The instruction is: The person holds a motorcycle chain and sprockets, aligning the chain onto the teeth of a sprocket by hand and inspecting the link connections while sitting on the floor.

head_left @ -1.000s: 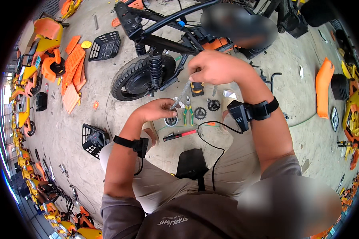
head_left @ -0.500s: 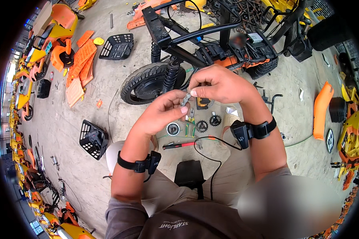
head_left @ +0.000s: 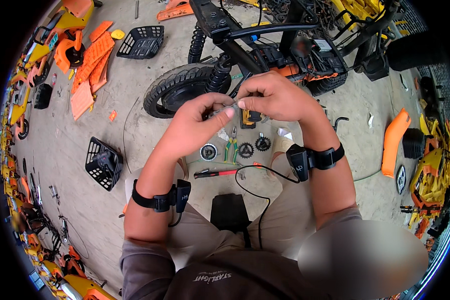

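Observation:
Fingertip to fingertip, my left hand (head_left: 197, 122) and my right hand (head_left: 280, 97) pinch a small grey metal part (head_left: 235, 105). Most of it is hidden by the fingers, so its kind cannot be made out. On the floor below the hands lie a ring-shaped gear (head_left: 208, 152), green-handled pliers (head_left: 231, 146) and two dark toothed gears, one flat (head_left: 246, 150) and one with a stub (head_left: 263, 143). A yellow and black tool (head_left: 249, 119) sits just beyond, partly covered by my right hand. Nearer me is a red and black handled tool (head_left: 215, 173).
Ahead stands a stripped black two-wheeler frame (head_left: 270, 32) with its wheel (head_left: 157, 92) and shock absorbers. Black baskets lie at left (head_left: 103, 164) and far left (head_left: 142, 42). Orange panels (head_left: 92, 65) are behind them; another orange panel (head_left: 396, 142) lies right. A cable (head_left: 267, 210) hangs across my lap.
My hands have moved slightly farther from my body, still pinching together. The grey metal part, plainer before, is now mostly covered by fingers. The whole view has shifted a little.

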Tool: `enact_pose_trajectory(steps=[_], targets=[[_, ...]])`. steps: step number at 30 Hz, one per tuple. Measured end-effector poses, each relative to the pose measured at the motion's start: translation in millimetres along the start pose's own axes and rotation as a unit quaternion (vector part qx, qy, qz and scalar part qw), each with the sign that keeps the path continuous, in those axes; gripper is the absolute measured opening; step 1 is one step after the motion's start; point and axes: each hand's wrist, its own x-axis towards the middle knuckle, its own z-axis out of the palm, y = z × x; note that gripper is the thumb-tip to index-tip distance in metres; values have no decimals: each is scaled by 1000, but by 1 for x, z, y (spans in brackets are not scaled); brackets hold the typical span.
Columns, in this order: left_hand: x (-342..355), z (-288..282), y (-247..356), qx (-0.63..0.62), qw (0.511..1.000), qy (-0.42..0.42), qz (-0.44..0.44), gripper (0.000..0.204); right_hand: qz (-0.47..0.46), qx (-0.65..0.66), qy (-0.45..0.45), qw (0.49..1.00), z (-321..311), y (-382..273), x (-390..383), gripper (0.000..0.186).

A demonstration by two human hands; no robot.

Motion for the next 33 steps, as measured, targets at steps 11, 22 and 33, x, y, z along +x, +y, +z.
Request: enact_pose_trajectory(steps=[11, 22, 33], targets=[[-26, 4, 32, 207, 938, 200, 195, 19, -135, -27, 72, 988, 12, -43, 3, 11], [-41, -11, 40, 362, 840, 193, 356, 29, -190, -83, 110, 972, 21, -59, -6, 13], [-49, -11, 37, 366, 861, 198, 292, 35, -194, -157, 124, 960, 30, -62, -3, 15]])
